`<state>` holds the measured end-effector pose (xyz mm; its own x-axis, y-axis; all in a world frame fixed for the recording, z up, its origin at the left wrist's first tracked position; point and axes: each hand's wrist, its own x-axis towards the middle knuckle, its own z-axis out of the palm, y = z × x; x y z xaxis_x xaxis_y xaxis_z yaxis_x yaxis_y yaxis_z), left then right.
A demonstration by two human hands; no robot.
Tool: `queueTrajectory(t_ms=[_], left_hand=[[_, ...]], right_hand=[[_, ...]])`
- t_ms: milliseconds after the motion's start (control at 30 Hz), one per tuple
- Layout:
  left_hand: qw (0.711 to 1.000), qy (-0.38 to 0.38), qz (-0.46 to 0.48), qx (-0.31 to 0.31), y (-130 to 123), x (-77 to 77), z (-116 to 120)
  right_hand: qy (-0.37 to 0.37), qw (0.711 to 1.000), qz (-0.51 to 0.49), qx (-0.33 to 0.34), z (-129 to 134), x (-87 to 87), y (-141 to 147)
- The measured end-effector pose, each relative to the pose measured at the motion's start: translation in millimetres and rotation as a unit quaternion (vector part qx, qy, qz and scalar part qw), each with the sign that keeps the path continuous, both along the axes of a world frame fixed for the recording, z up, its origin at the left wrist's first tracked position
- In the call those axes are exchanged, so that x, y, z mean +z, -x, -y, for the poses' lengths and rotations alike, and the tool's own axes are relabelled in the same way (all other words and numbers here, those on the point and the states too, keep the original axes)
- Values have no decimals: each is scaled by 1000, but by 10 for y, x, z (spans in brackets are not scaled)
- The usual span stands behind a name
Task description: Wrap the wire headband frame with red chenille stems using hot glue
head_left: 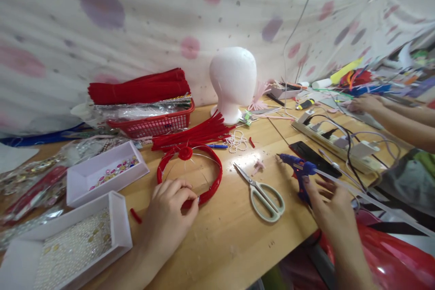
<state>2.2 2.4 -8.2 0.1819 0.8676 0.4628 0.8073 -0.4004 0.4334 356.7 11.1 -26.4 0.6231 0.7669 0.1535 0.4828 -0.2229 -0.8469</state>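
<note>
My left hand (171, 210) is closed on the lower edge of a red fabric-wrapped hoop (218, 170), its fingertips pinching the rim. Thin wires cross the hoop, and a red coiled disc (185, 152) sits at its top. At the right, a blue glue gun (299, 166) with a long clear glue stick is by the table's edge. My right hand (331, 206) is beside its handle, fingers apart, the thumb at the grip. Whether it bears any weight of the gun cannot be made out. Scissors with pale green handles (267, 199) lie between my hands.
White trays of pearl beads (74, 244) and gems (108, 163) stand left. Behind are a red basket (152, 125), red chenille stems (197, 131) and a white foam head (233, 81). A phone (314, 158) and power strip (333, 142) lie right, near another person's hands (365, 104).
</note>
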Motion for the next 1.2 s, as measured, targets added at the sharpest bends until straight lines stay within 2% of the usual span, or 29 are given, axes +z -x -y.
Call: queueTrajectory(t_ms=[67,167,233,300,367,467,567,700,800,967,1200], left_hand=[[1000,5,-2,-2,-1,7,4],[1000,10,-7,-3,2,15,8],[1000,10,-9,-2,3,20,8],[1000,9,-10,0,3,23,9],[1000,10,-11,0,1,25,10],[1000,11,-9,3,-4,29,10],[1000,17,-8,7,-9,34,12],[999,33,-8,11,-16,39,17],[999,35,0,6,-22,36,18],[999,40,-4,3,-17,21,17],[1000,15,6,-9,-12,-8,9]], right_hand=[[-52,996,-14,-76,182,20,75],[-201,963,64,-165,414,80,273],[-294,938,91,-162,509,117,443],[-333,932,76,-118,558,134,621],[-321,945,55,-34,569,131,799],[-248,952,108,143,517,121,1057],[-157,931,161,288,376,134,1291],[-106,897,183,388,146,140,1504],[-93,882,216,408,34,87,1565],[-100,875,259,398,-51,-36,1558],[-77,896,273,343,-97,-98,1607]])
